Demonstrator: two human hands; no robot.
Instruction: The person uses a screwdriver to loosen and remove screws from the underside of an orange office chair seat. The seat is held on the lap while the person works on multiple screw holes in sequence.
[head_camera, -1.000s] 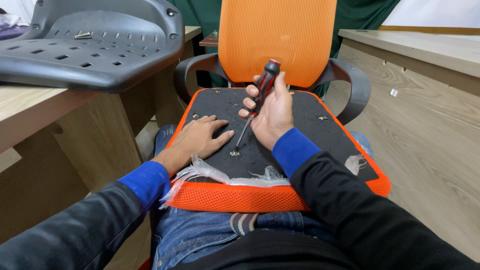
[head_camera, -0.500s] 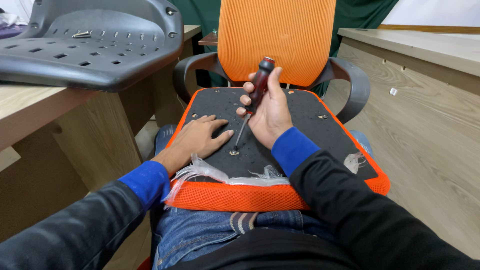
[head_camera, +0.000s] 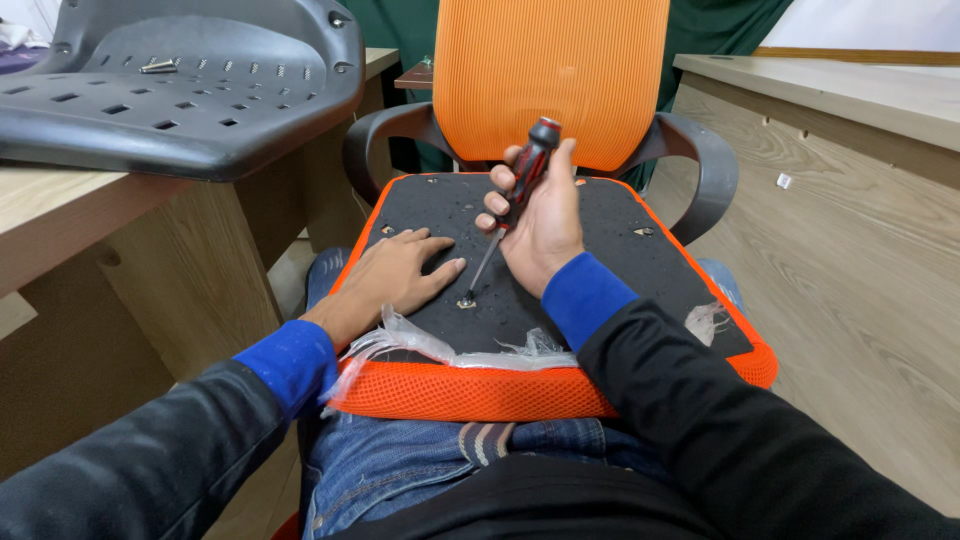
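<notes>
An orange mesh seat cushion (head_camera: 470, 395) lies upside down across my lap, its black underside (head_camera: 600, 250) facing up. My right hand (head_camera: 540, 225) grips a red-and-black screwdriver (head_camera: 522, 180) whose metal shaft slants down to a small metal fastener (head_camera: 466, 301) near the cushion's front. My left hand (head_camera: 395, 275) rests flat on the black underside just left of that fastener, fingers spread. Torn clear plastic (head_camera: 420, 345) hangs over the cushion's front edge.
An orange mesh chair back (head_camera: 550, 75) with black armrests (head_camera: 710, 180) stands behind the cushion. A dark grey plastic seat shell (head_camera: 190, 90) with loose metal hardware (head_camera: 158, 67) lies on the wooden table (head_camera: 60, 215) at left. A wooden counter (head_camera: 840, 100) runs along the right.
My right hand has turned the screwdriver handle slightly, tilting it left and back again. The tip stays on the fastener, and my left hand has not moved.
</notes>
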